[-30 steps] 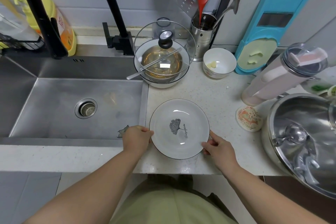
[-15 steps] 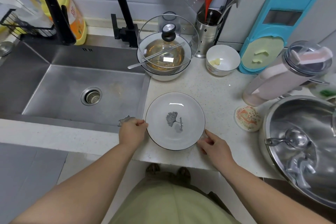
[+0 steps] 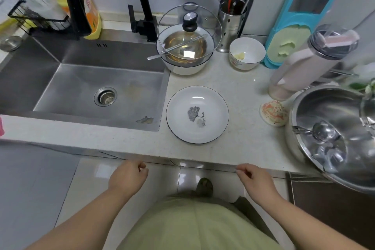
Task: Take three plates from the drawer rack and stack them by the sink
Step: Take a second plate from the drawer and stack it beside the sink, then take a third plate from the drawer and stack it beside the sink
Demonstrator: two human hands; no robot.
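While both hands (image 3: pixel 190 180) hang loosely curled, empty, plate (image 3: pixel 197 114) bare by sink (image 3: pixel 85 79), small bowl (image 3: pixel 247 53) holding perhaps garlic

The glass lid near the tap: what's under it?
The glass lid leans over a white bowl holding a metal bowl, with a utensil laid across. The bowl's contents can't be made out through the glare.

Bare forearms, pale green top (image 3: pixel 194 227), dark shoe (image 3: pixel 205 186).

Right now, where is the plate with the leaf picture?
The leaf-print plate lies flat on the counter just right of the sink, in front of the lidded white bowl. Nobody's touching it.
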